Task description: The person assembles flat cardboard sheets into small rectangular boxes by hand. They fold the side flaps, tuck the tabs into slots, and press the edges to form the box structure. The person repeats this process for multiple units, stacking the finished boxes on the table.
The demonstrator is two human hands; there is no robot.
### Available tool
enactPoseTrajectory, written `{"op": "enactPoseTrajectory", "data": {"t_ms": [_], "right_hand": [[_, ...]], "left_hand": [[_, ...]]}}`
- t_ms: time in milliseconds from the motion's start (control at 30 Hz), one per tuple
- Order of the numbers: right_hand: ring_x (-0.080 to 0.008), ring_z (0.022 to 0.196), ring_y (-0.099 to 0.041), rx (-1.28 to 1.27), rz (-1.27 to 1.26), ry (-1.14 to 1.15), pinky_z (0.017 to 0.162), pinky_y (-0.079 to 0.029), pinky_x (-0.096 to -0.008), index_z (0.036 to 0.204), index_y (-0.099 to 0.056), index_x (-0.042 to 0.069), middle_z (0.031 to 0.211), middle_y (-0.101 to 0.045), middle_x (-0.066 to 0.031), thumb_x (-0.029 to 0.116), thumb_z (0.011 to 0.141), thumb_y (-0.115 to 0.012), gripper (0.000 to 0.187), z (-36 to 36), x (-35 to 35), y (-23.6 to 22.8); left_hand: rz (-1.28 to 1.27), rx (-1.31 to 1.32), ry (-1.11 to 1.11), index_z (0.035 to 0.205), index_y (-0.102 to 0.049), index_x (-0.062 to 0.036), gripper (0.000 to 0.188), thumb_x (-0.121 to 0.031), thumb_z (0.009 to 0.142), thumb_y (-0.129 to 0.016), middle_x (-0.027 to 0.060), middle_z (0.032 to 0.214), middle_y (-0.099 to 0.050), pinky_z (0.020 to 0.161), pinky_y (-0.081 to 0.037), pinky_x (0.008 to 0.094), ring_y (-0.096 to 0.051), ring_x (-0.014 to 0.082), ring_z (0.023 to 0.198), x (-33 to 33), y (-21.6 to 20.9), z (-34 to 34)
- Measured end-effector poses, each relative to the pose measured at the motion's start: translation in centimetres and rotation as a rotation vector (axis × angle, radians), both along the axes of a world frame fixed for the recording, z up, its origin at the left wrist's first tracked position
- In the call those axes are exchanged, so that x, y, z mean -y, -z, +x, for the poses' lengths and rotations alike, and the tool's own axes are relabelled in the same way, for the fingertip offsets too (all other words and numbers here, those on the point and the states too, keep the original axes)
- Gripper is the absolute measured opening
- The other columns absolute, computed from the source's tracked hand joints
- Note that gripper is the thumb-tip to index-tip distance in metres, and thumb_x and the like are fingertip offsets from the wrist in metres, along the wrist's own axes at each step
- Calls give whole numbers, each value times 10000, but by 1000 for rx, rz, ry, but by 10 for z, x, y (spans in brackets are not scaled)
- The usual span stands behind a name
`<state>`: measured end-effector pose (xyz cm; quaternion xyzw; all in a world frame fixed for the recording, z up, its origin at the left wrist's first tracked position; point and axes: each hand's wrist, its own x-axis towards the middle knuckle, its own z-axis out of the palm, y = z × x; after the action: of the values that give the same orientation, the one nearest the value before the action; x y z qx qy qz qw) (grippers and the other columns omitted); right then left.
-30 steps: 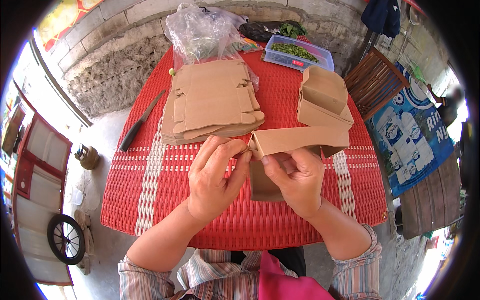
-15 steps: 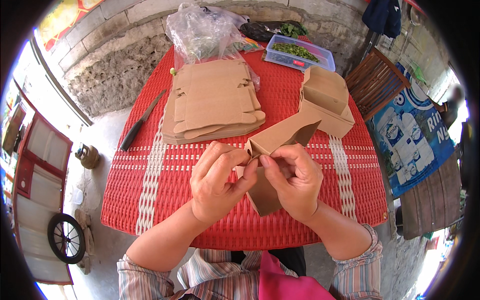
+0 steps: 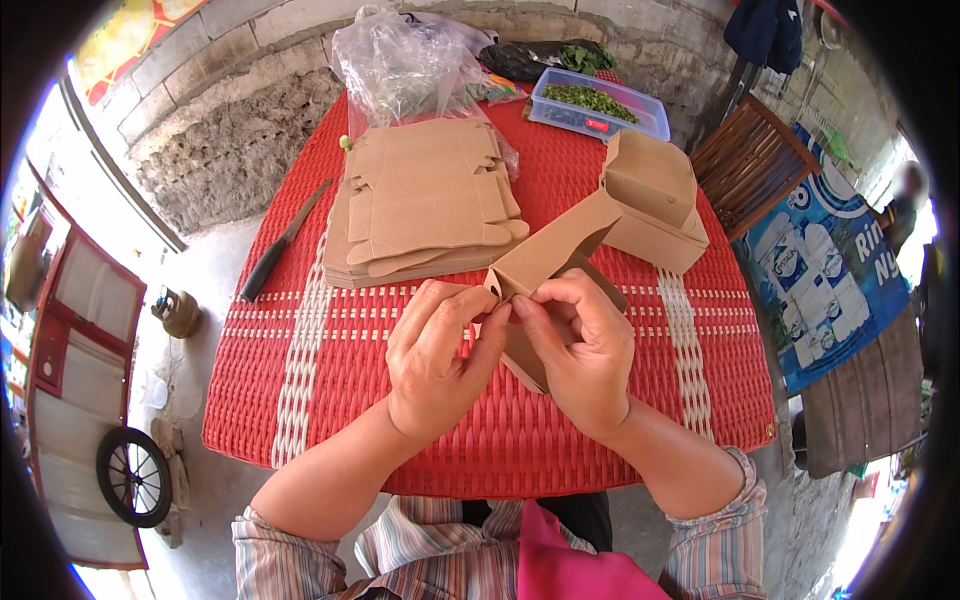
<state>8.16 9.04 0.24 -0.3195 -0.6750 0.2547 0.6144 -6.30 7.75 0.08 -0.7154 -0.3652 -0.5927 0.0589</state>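
A partly folded brown cardboard box (image 3: 555, 240) is held up over the near middle of the table. My left hand (image 3: 437, 350) pinches its near corner between thumb and fingers. Close beside it, my right hand (image 3: 580, 350) grips the same corner, thumb nearly meeting the left thumb. One box panel slants up to the right, and another hangs below between my hands. Beyond my left hand lies a stack of flat cardboard box blanks (image 3: 425, 200). A folded cardboard box (image 3: 655, 200) stands past my right hand, its lid raised.
A knife (image 3: 285, 240) with a black handle lies at the table's left edge. Farther back are a clear plastic bag (image 3: 400, 65) and a plastic container (image 3: 650, 115) of chopped greens. Red woven material covers the table (image 3: 330, 400). A wooden chair (image 3: 750, 155) stands at the right.
The held box has turned and shifted slightly left, its lower panel swinging up and away from me. My right hand has moved a little left, staying close to the left one.
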Motion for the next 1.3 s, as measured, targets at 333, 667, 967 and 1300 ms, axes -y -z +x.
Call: {"op": "enactPoseTrajectory", "data": {"t_ms": [333,667,967,1300], "right_hand": [[-209,761,-640,29,23,-22,678,-496,-290,897,-619,11,834,-628,-97,-64,792,-711,159,3,0,4],[-154,857,-656,-87,-92,-188,733,-521,-265,977,-647,-14,896,-667,-75,-31,898,-639,81,7,-1,-6],[-168,874,-684,-94,-144,-218,769,-543,-277,1039,-664,-36,991,-695,-82,-24,900,-637,142,10,-2,-8],[-232,789,-693,0,-52,-84,710,-525,-309,987,-684,9,865,-707,-117,20,781,-747,216,9,-10,12]], "left_hand": [[4,-57,-25,910,-608,6,232,88,724,-717,123,807,-618,609,-487,358,-603,273,693,-1,-5,-1],[-85,-21,30,905,-624,7,179,59,765,-723,113,801,-632,627,-493,328,-612,247,707,-2,-15,-10],[-98,-66,66,907,-636,-6,189,48,755,-733,101,806,-639,631,-497,340,-621,249,715,0,-18,-11],[-148,-60,114,906,-635,-8,198,71,743,-714,101,823,-641,639,-502,348,-620,269,727,-4,-18,-14]]}}
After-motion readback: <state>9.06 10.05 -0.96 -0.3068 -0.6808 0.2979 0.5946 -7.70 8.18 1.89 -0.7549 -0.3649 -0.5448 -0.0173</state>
